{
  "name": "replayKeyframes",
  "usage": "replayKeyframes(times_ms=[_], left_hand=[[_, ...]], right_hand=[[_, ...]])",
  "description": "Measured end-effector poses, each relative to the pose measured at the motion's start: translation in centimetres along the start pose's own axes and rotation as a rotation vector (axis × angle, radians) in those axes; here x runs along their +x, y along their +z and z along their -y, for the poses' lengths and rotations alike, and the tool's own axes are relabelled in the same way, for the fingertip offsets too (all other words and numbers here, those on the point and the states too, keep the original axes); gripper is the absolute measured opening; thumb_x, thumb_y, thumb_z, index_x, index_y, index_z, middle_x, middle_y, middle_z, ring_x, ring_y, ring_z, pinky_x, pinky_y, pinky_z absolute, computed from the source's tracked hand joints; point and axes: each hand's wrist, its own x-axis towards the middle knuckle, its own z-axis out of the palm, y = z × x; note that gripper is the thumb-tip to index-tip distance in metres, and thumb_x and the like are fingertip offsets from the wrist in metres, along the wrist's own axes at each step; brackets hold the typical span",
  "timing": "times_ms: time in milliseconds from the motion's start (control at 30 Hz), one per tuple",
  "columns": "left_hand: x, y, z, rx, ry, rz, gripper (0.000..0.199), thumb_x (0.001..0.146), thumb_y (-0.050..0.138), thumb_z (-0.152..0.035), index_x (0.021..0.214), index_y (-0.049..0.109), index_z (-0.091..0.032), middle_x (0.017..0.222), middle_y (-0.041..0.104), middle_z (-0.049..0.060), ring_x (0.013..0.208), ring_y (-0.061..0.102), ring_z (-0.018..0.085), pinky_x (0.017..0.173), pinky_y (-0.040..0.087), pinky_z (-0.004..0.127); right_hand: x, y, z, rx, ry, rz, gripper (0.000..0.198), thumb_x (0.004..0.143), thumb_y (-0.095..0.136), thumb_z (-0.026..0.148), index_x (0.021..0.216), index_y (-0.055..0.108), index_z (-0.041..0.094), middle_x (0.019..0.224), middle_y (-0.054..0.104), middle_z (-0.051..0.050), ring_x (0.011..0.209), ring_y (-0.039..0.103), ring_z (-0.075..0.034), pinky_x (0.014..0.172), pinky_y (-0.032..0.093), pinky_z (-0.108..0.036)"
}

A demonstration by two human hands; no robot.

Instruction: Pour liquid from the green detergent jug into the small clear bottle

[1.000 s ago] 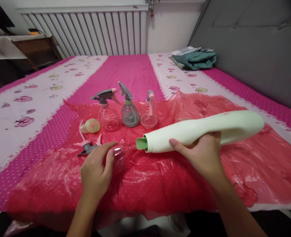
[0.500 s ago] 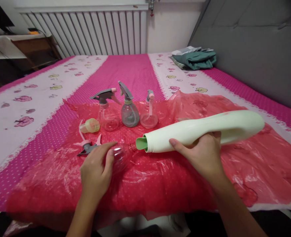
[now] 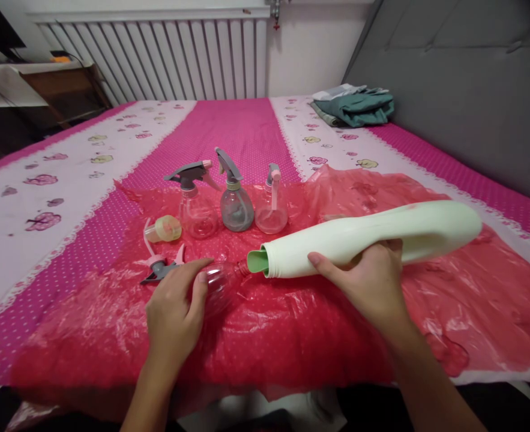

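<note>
- A detached spray head (image 3: 157,270) lay just beyond the left hand (image 3: 174,306), which gripped a clear bottle.
- The clear bottle (image 3: 218,285) lay on its side on red plastic (image 3: 269,342), neck rightward.
- A green spout (image 3: 256,261) met the neck; whether it entered was unclear.
- The spout jutted from a pale green container (image 3: 323,243), grasped by the right hand (image 3: 375,282).

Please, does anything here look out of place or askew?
One clear bottle lies on its side, uncapped, under the left hand; a spray head lies loose nearby, while three other bottles stand with theirs on.
</note>
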Motion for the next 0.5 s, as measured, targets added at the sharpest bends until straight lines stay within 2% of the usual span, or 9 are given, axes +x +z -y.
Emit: replayKeyframes(times_ms=[233, 500], left_hand=[[-0.09, -0.06, -0.05, 0.002, 0.005, -0.003, 0.043, 0.108, 0.044, -0.043, 0.117, 0.080, -0.021, 0.112, 0.083, 0.008, 0.103, 0.076, 0.030, 0.089, 0.054, 0.042], [-0.03, 0.02, 0.03, 0.006, 0.003, -0.007, 0.043, 0.108, 0.043, -0.043, 0.116, 0.080, -0.022, 0.112, 0.083, 0.007, 0.104, 0.076, 0.030, 0.089, 0.054, 0.041]], right_hand=[[0.02, 0.03, 0.19, 0.030, 0.036, 0.000, 0.076, 0.064, 0.066, 0.089, 0.094, 0.074, 0.019, 0.107, 0.076, -0.011, 0.122, 0.064, -0.044, 0.121, 0.031, -0.061], [0.06, -0.06, 0.13, 0.035, 0.041, 0.001, 0.078, 0.062, 0.067, 0.089, 0.094, 0.075, 0.019, 0.106, 0.077, -0.011, 0.122, 0.064, -0.044, 0.121, 0.032, -0.061]])
